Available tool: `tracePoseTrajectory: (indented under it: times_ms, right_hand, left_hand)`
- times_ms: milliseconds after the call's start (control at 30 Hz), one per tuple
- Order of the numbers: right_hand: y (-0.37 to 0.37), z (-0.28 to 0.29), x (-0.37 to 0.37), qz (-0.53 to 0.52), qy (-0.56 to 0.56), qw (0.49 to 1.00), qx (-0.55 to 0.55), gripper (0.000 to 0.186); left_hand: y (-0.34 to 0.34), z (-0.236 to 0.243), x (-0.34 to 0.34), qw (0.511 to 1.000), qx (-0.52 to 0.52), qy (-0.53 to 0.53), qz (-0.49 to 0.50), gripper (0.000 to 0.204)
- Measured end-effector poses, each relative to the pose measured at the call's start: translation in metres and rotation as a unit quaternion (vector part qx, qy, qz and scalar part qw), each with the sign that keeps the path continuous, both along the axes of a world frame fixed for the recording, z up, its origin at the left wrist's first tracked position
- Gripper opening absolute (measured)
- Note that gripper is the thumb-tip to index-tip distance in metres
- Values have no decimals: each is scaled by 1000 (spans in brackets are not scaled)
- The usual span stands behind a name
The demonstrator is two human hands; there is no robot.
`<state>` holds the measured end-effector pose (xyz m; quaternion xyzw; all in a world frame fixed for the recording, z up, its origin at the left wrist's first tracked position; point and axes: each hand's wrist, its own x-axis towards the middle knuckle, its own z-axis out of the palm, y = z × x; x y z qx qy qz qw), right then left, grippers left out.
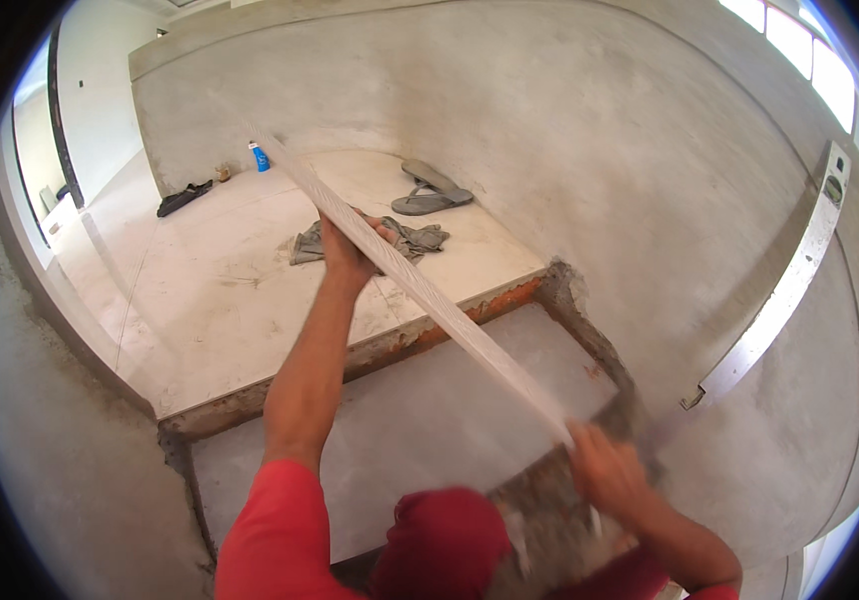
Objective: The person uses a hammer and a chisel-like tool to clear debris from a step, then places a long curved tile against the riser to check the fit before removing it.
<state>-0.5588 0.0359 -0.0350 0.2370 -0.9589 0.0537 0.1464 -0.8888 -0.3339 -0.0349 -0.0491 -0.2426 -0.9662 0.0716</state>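
A long, narrow, pale strip (pixel 460 325) with a rippled grain pattern slants across the view, from far left to near right. I cannot tell its material. My left hand (pixel 352 250) is closed around its middle from beneath, and the fingers show on the far side. At the near end my right hand (pixel 607 468) grips the strip. The strip is held up above a step; the grey tread (pixel 420 385) lies below it. A crumpled grey cloth (pixel 420 240) lies on the landing behind my left hand.
A pair of grey flip-flops (pixel 432 190), a blue bottle (pixel 260 158) and a dark item (pixel 185 199) lie or stand on the pale landing (pixel 220 290). A metal spirit level (pixel 785 290) leans against the curved plastered wall (pixel 590 130). Rough mortar borders the step.
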Motion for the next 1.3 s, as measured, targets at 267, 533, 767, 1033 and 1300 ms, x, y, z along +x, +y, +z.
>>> tracePoseTrajectory:
  times_ms: [267,533,767,1033,1300]
  right_hand:
    - [15,-26,-39,1,-94,965,-246,21]
    - [-108,65,-145,89,73,942,-314,38]
    - [-200,107,-179,142,154,896,-392,39]
    - [-192,85,-192,211,208,824,-482,32]
    - [-187,52,-191,285,108,832,-464,25]
  left_hand:
    - [-66,109,44,967,-128,60,212,74]
    - [-35,122,102,931,-125,105,327,74]
    - [17,100,130,893,-154,115,407,70]
    - [4,95,154,804,-239,67,540,67]
    - [-20,97,229,756,-277,126,580,65]
